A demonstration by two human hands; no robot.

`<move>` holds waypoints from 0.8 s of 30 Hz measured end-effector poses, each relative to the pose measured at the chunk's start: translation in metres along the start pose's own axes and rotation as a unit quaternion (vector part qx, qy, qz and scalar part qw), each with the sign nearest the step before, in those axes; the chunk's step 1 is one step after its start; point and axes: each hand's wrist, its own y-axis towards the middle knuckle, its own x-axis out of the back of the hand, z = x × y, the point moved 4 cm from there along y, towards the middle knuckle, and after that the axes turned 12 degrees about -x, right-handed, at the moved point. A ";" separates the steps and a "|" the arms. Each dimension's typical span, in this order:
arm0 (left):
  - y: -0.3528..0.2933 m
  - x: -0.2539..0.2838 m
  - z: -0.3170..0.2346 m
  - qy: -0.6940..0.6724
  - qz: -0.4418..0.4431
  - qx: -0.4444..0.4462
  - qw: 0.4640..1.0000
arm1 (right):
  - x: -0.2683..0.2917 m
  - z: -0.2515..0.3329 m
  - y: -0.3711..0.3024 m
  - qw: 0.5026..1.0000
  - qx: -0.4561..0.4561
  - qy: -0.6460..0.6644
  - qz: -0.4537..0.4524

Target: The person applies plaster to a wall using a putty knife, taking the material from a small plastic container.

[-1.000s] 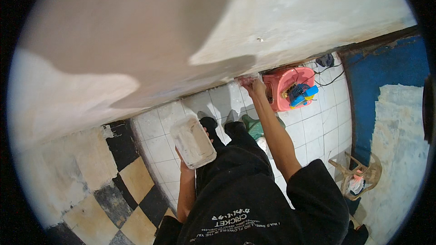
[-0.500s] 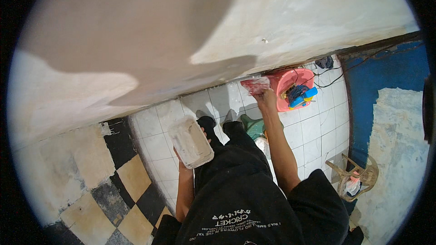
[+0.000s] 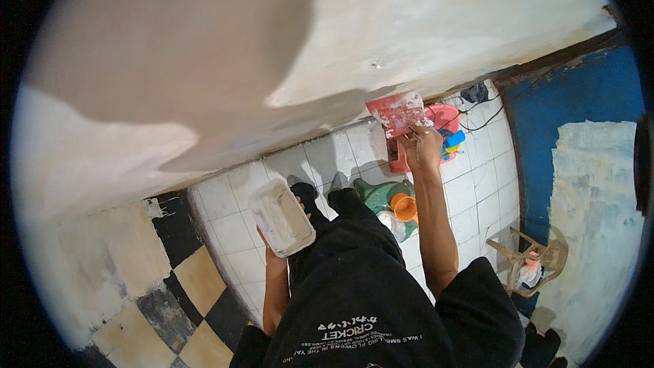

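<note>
My left hand (image 3: 274, 253) grips a white rectangular plastic tub (image 3: 306, 240) from its underside and edges. Pale paste is smeared over the tub's inside. Out in front, my right hand (image 3: 425, 148) is closed round a red putty spreader (image 3: 396, 112) streaked with white paste. The spreader's broad blade lies close to the lower part of the pale plastered wall (image 3: 436, 34); whether it touches, I cannot tell. White residue also marks the fingers of my right hand.
Beyond my right hand stands a pink basin (image 3: 444, 117) with blue and yellow items. A green container (image 3: 375, 195) and an orange dipper (image 3: 404, 207) sit by my feet on white floor tiles. At right are a brown plastic chair (image 3: 545, 259) and a blue wall (image 3: 545, 102); cables trail nearby.
My right hand has moved slightly right with the spreader, which now overlaps the pink basin and shows more of its blade. The orange dipper has come into view. My left hand still holds the tub.
</note>
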 end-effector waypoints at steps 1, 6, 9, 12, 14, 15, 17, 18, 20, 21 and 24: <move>0.003 -0.003 0.001 -0.001 0.006 0.004 1.000 | 0.008 0.000 0.002 0.971 0.043 -0.232 -0.045; 0.017 -0.018 0.004 0.000 0.035 0.020 0.999 | 0.012 -0.023 0.072 0.994 0.065 -0.089 -0.019; 0.020 -0.025 0.003 0.004 0.050 0.017 0.999 | -0.011 0.012 0.100 0.980 -0.027 0.194 0.019; 0.019 -0.025 -0.003 0.012 0.064 0.009 0.998 | -0.003 0.038 0.067 0.947 0.165 -0.275 -0.012; 0.018 -0.022 0.001 0.011 0.057 0.006 0.998 | 0.016 0.049 0.028 0.853 0.248 -0.444 -0.115; 0.017 -0.023 0.003 0.011 0.045 0.008 0.999 | 0.048 0.040 0.026 0.909 0.222 -0.336 -0.107; 0.017 -0.023 0.002 0.013 0.042 0.009 0.999 | 0.072 0.022 0.026 0.975 0.152 -0.139 -0.083; 0.017 -0.022 0.002 0.015 0.052 0.008 0.999 | 0.075 0.017 0.027 0.990 0.111 -0.056 -0.068; 0.017 -0.020 0.001 0.023 0.083 0.002 0.996 | 0.070 0.003 0.040 0.997 0.040 0.015 -0.062; 0.019 -0.022 0.003 0.029 0.106 -0.001 0.994 | 0.062 -0.009 0.056 0.997 0.014 0.004 -0.076; 0.026 -0.033 0.009 0.051 0.112 0.010 0.992 | 0.043 -0.028 0.103 0.997 0.064 0.042 0.002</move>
